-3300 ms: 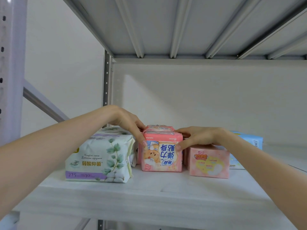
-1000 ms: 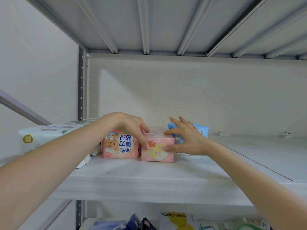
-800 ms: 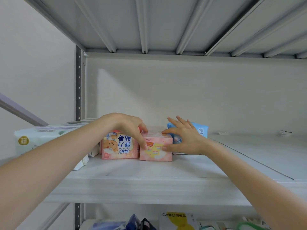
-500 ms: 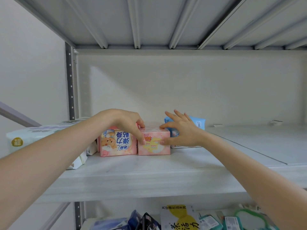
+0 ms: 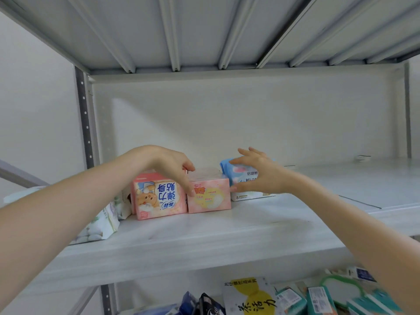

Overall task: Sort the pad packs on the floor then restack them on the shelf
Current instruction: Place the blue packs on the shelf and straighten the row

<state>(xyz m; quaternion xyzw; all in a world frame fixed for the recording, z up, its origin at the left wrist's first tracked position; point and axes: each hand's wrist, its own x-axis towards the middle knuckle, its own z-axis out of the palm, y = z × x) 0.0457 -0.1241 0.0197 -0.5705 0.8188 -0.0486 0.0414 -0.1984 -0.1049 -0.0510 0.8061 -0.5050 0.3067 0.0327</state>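
Note:
On the white shelf board [image 5: 204, 235] a small pale pink pad pack [image 5: 210, 198] stands against a larger pink pack with a bear picture [image 5: 159, 196]. My left hand [image 5: 172, 169] arches over the seam between them, and one fingertip presses the small pack's front left corner. My right hand [image 5: 256, 176] hovers at the small pack's right side with fingers spread; its thumb is at the pack's right edge. A blue and white pack [image 5: 250, 195] lies behind my right hand, partly hidden. A white pack with a leaf print [image 5: 100, 226] lies at the far left under my forearm.
A grey perforated upright [image 5: 85, 123] marks the shelf's left end, with a ribbed shelf underside overhead. The shelf board runs bare to the right [image 5: 352, 185]. Below the shelf lie several packs: a white and yellow one [image 5: 250, 296], teal ones [image 5: 318, 298], dark ones [image 5: 204, 303].
My right hand has lifted off the small pink pack and spread its fingers. The left hand stays on the pack's corner. The view has tilted down and shows more packs below.

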